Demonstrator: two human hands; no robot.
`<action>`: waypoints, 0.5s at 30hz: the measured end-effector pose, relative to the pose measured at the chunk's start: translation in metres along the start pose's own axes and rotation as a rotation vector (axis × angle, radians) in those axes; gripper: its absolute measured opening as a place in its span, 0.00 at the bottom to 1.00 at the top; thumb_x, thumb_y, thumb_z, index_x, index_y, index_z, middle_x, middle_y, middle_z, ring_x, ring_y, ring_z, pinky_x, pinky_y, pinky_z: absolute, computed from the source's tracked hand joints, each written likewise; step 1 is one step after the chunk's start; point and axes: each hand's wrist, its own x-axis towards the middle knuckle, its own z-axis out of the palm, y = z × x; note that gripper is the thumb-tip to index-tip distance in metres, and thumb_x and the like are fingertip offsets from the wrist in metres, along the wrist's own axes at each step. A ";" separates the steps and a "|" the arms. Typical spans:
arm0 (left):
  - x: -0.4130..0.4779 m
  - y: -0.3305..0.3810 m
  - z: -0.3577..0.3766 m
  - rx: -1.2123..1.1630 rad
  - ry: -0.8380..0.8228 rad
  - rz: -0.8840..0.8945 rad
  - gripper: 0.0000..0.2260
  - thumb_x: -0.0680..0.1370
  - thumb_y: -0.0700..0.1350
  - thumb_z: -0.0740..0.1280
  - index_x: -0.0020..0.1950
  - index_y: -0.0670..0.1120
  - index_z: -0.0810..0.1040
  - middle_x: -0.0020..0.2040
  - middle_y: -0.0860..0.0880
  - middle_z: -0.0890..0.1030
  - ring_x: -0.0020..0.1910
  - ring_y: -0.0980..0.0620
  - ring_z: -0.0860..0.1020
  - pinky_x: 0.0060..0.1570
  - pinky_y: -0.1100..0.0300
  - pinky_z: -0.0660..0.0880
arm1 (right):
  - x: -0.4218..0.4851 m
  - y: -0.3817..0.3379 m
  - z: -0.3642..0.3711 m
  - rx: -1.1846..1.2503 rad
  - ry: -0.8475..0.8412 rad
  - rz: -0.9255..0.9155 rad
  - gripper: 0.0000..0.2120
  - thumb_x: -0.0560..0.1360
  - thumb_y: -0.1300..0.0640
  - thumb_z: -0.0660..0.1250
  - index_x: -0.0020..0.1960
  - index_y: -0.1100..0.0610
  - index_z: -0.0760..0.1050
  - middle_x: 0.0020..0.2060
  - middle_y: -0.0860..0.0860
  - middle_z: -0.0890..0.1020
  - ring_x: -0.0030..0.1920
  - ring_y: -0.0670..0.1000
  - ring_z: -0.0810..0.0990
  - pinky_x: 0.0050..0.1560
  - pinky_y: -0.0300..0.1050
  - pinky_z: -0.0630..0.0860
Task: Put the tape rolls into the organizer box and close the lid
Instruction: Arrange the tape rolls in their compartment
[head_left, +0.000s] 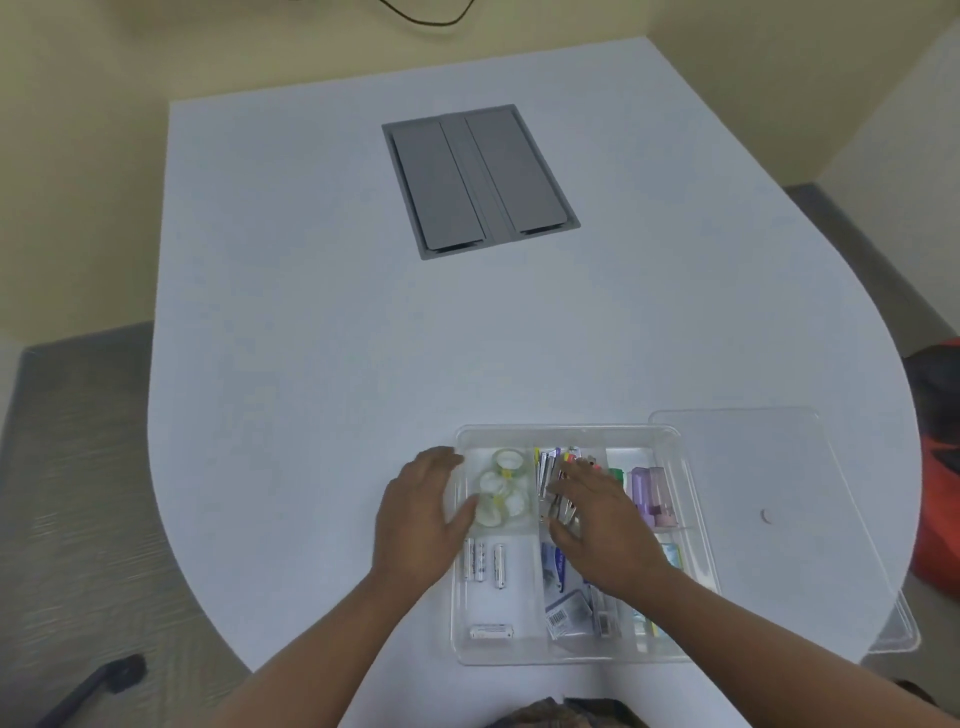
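Observation:
A clear plastic organizer box (571, 432) sits near the table's front edge, uncovered. Several small clear tape rolls (501, 486) lie in its far left compartment. My left hand (418, 514) rests flat against the box's left wall, fingers spread, thumb tip close to the rolls. My right hand (597, 519) hovers flat over the middle compartments, fingers apart, holding nothing. The clear lid (769, 499) lies on the table to the right of the box, partly over the table edge.
Other compartments hold batteries (485, 561), metal clips (548, 470), purple and pink items (652, 493) and packets (566, 613). A grey cable hatch (480, 179) is set in the white table (311, 338) farther back. An orange and black bag (940, 467) lies on the floor right.

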 end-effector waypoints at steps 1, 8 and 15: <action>-0.006 -0.009 -0.001 0.020 0.034 -0.047 0.19 0.75 0.50 0.70 0.64 0.48 0.73 0.66 0.50 0.75 0.63 0.51 0.73 0.60 0.56 0.69 | 0.000 -0.001 -0.002 0.007 0.010 0.001 0.18 0.75 0.54 0.68 0.64 0.53 0.76 0.71 0.52 0.72 0.74 0.52 0.64 0.75 0.46 0.54; -0.048 -0.068 0.007 0.264 -0.252 -0.340 0.42 0.72 0.71 0.43 0.78 0.45 0.50 0.79 0.45 0.48 0.78 0.45 0.47 0.74 0.45 0.50 | 0.012 -0.023 -0.015 -0.013 0.015 -0.041 0.12 0.75 0.54 0.67 0.58 0.54 0.77 0.55 0.48 0.80 0.56 0.51 0.76 0.53 0.41 0.71; -0.049 -0.082 0.016 0.288 -0.427 -0.421 0.46 0.64 0.76 0.29 0.73 0.47 0.29 0.73 0.50 0.27 0.71 0.50 0.27 0.73 0.44 0.36 | 0.045 -0.041 -0.016 -0.120 -0.095 0.031 0.16 0.76 0.51 0.65 0.64 0.50 0.75 0.60 0.47 0.79 0.57 0.52 0.79 0.53 0.47 0.75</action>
